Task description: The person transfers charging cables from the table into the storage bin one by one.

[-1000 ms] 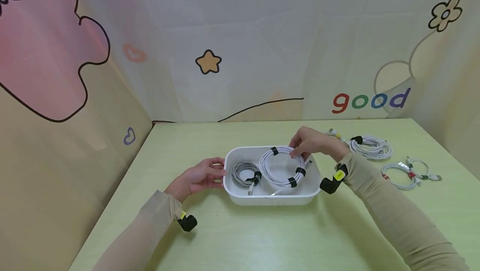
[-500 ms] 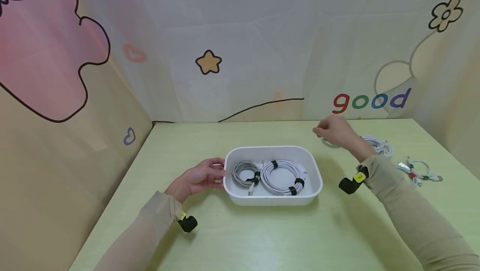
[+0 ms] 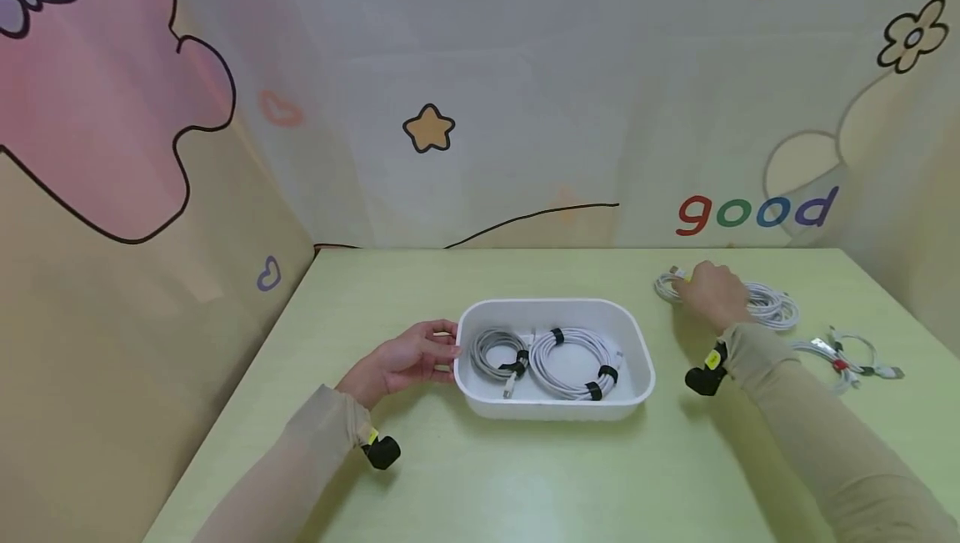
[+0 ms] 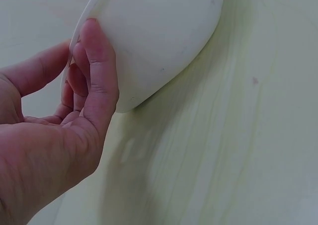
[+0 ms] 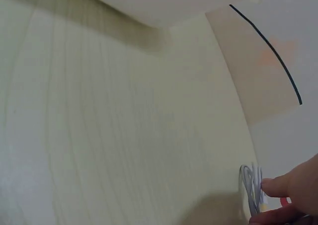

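My left hand [image 3: 411,358] pinches the left rim of a white plastic box [image 3: 555,411]; the left wrist view shows thumb and fingers on both sides of that rim. In the box lie a grey coiled cable [image 3: 480,353] and a larger white coiled cable [image 3: 542,368] with black straps, side by side. My right hand [image 3: 714,296] is at the back right, its thumb and fingers pinching a small white coiled cable [image 3: 663,287]. In the right wrist view, this cable [image 5: 252,185] shows at the fingertips; the rest of the hand is cut off.
Just behind my right hand lies a bigger white cable coil [image 3: 776,309], partly covered. Further right, small cables [image 3: 862,351] with red and dark ties rest on the light green table [image 3: 525,476]. A printed curtain [image 3: 510,109] hangs along the back edge.
My right hand has let go of the white coil inside the box, moved right, and come down onto the small cable. The left hand keeps its hold. The head view has shifted slightly.
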A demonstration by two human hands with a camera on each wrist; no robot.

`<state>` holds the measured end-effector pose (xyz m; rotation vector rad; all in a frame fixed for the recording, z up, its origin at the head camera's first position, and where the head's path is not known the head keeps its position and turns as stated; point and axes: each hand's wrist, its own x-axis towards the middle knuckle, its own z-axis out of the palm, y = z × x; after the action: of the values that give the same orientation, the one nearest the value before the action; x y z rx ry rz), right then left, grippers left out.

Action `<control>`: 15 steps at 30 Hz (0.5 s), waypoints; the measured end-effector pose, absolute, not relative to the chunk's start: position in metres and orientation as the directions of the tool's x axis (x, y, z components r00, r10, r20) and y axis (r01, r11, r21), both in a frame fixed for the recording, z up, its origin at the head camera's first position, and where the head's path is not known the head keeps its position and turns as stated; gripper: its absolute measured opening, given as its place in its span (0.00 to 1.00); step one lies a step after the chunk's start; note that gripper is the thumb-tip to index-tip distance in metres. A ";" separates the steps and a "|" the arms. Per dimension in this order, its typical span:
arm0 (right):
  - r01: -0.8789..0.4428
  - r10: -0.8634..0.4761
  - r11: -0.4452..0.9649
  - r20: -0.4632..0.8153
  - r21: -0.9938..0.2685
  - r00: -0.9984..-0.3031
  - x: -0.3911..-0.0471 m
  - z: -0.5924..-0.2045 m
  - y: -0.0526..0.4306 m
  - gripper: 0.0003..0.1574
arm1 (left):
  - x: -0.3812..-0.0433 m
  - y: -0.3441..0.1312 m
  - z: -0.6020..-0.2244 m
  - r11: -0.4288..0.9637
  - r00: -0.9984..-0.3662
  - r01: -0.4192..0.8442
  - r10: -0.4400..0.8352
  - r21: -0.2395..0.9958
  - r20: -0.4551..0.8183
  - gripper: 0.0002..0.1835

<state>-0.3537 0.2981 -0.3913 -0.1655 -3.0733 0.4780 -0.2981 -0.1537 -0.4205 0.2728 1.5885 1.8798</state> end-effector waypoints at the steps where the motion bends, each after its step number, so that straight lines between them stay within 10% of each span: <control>1: 0.113 0.113 0.949 -0.018 -0.296 -0.993 -0.354 -0.395 0.301 0.26 | -0.298 -0.153 -0.421 -0.052 -0.762 -0.346 0.598 0.937 -0.249 0.13; 15: 0.187 0.148 0.921 -0.137 -0.341 -0.979 -0.351 -0.394 0.307 0.16 | -0.299 -0.152 -0.423 -0.052 -0.769 -0.346 0.588 0.937 -0.251 0.13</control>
<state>-0.3514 0.3067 -0.3943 -0.2791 -3.1856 0.5828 -0.2994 -0.1525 -0.4227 0.2621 1.5908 1.8836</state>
